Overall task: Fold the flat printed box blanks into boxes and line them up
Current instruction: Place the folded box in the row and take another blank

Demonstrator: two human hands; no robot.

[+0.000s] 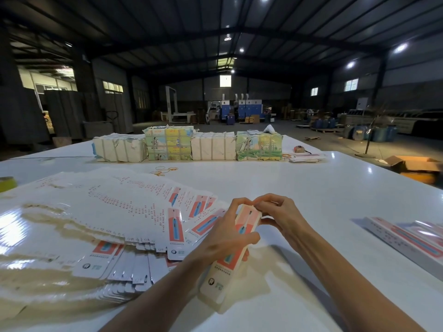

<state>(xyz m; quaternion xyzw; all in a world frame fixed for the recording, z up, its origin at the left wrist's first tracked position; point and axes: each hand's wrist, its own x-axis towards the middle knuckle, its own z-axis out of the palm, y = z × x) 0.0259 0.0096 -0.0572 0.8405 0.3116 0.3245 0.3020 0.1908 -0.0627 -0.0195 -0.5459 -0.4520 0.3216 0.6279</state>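
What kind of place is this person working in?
Probably a packaging or printing factory hall: a high steel-framed roof, blue machines at the far end, strapped bundles of printed stock on the white table, and fanned box blanks beside a half-folded box.

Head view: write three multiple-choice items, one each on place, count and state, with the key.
1. Where does the fan of flat blanks lie? A. left of the held box B. right of it C. on the floor
2. How many wrapped bundles stand at the far side of the table? A. two B. four C. six
3. The box is: A. lying untouched B. gripped by the left hand, the right hand pinching its far end C. held by one hand
Key: 1 A, the fan spreads left of the box. 2 B, four stand side by side. 3 B, both hands curl round it.
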